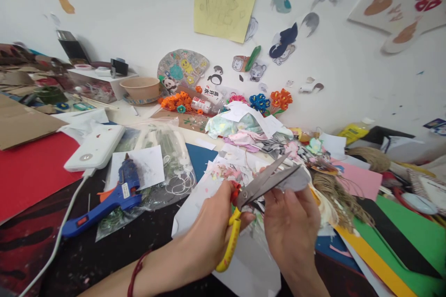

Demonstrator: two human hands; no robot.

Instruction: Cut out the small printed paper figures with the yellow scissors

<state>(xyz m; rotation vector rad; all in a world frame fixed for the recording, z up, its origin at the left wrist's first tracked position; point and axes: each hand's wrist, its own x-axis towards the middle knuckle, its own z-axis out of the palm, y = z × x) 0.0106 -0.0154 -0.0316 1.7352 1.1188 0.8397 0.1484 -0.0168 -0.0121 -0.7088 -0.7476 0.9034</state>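
Note:
My left hand (209,222), with a red cord at the wrist, is closed on a pair of scissors (256,188) with yellow handles. A small red piece shows by its fingers; I cannot make out whether it belongs to the scissors. The blades stand apart and point up to the right. In my right hand (292,225) the fingertips pinch a grey cut piece, apparently paper (296,179), beside the lower blade. Where the blade meets the piece is partly hidden. Below both hands lies a white sheet (256,262), with small colourful scraps on the white paper behind them.
A blue glue gun (104,209) and a white power bank (95,146) with a cable lie left. A heap of paper cuttings (244,127) rises behind my hands. Twine (339,190) and coloured sheets (411,222) are right. Beaded flowers (176,100) stand by the wall.

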